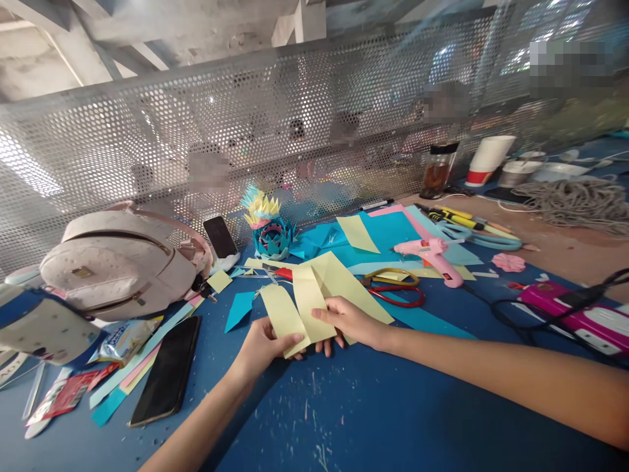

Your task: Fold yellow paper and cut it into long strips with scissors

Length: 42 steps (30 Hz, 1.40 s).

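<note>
My left hand [263, 347] pinches the lower end of a pale yellow paper strip [284, 313], thumb on top. Close beside it, my right hand [344, 322] grips a second yellow strip [310, 296] with the thumb over its face and fingers beneath. The two strips meet or overlap at their lower edges. A larger yellow sheet [346, 285] lies behind them, partly covered. Just beyond are a red-handled cutter [282, 273] and scissors [400, 296] with red and yellow handles. A folded-paper model [269, 229] in blue, yellow and pink stands further back.
A pink glue gun [432, 255] and a magenta power strip [574, 314] with black cables are at right. At left are a pink backpack [118, 262], a dark phone [167, 370], paper strips and snack packets. A perforated metal screen [275, 144] runs behind the blue table [295, 419].
</note>
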Tool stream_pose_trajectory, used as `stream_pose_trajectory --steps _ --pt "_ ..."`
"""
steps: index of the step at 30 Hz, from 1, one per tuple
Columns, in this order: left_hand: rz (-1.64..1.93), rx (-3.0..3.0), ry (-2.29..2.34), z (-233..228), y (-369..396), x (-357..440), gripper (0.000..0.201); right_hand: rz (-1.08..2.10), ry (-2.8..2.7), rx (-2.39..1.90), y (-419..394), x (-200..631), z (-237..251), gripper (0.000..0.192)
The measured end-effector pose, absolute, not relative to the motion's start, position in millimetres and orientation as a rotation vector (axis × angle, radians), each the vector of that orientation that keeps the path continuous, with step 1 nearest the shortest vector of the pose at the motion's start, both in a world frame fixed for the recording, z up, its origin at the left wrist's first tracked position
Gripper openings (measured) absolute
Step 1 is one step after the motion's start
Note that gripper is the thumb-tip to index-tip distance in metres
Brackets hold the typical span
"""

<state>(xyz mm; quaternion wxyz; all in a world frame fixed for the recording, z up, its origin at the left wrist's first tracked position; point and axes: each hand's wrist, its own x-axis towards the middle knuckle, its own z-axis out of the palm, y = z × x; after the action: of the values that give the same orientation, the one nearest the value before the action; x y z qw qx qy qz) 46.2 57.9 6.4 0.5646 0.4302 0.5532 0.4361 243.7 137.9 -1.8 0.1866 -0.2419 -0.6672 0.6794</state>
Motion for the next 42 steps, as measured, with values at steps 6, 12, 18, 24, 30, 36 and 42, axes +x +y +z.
stream_pose_trajectory --steps 6,12,18,24,30,36,42 --pt "1.041 1.002 1.333 4 58 46 0.053 1.922 -1.834 -0.751 138 242 -4 0.044" --pt "1.097 0.962 1.367 1 58 37 0.059 1.873 -1.738 -0.775 139 244 -3 0.04" --pt "1.039 1.021 1.311 0 57 42 0.059 1.791 -1.785 -0.699 134 245 -5 0.041" --pt "0.953 1.14 1.12 18 39 51 0.076 1.729 -1.835 -0.645 111 248 6 0.043" --pt "1.059 0.896 0.995 33 12 64 0.06 2.094 -2.118 -0.484 75 251 24 0.044" --pt "0.923 0.889 0.938 40 -11 46 0.048 2.226 -2.427 -0.398 69 272 47 0.035" --pt "0.426 1.021 1.036 55 -33 -4 0.037 0.991 -2.626 -0.915 127 305 62 0.024"
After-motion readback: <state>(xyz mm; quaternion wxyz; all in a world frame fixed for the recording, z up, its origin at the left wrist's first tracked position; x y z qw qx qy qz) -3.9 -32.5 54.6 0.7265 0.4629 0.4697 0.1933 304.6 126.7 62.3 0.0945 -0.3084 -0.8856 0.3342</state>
